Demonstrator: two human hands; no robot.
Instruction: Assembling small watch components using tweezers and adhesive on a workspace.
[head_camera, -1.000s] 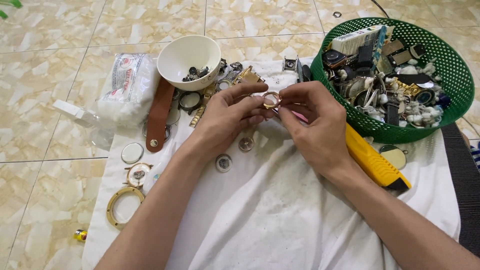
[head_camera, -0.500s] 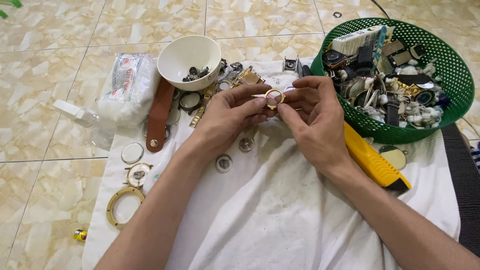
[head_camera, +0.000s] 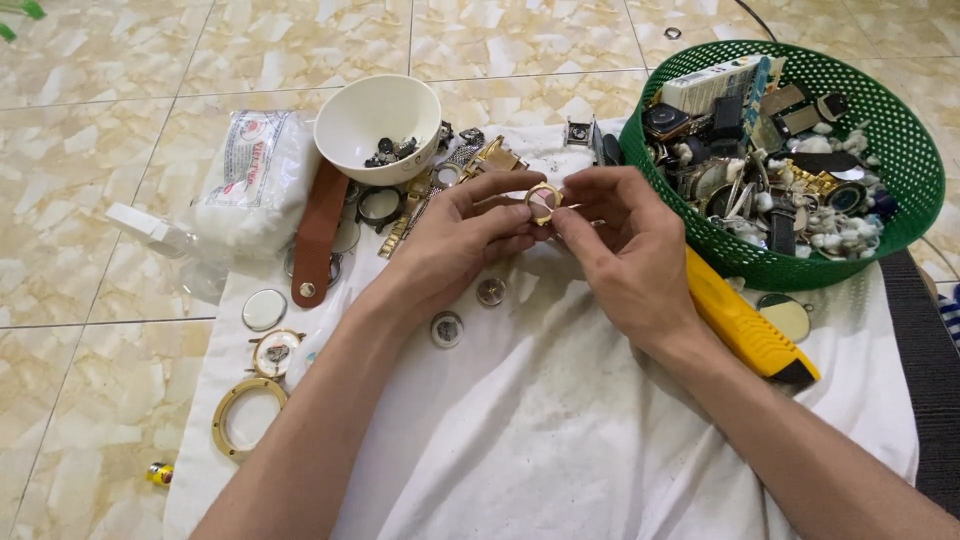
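Both hands raised together above a white cloth (head_camera: 560, 440) spread over a tiled floor (head_camera: 100, 200). Left hand (head_camera: 455, 240) and right hand (head_camera: 625, 250) pinching one small gold ring-shaped watch case (head_camera: 543, 200) between thumbs and fingertips, fingers closed on its rim, ring held upright just above the cloth. Behind the left hand, a white bowl (head_camera: 378, 125) holding a few dark small parts, a brown leather strap (head_camera: 318, 230) beside it, and a plastic bag of white stuff (head_camera: 250, 170) further left. To the right, a green plastic basket (head_camera: 880, 130) heaped with watch pieces. Just beside the right wrist, a yellow utility knife (head_camera: 745, 325) lying on the cloth. Near the left forearm, a larger gold bezel ring (head_camera: 247, 417) and two small round discs (head_camera: 447, 328).
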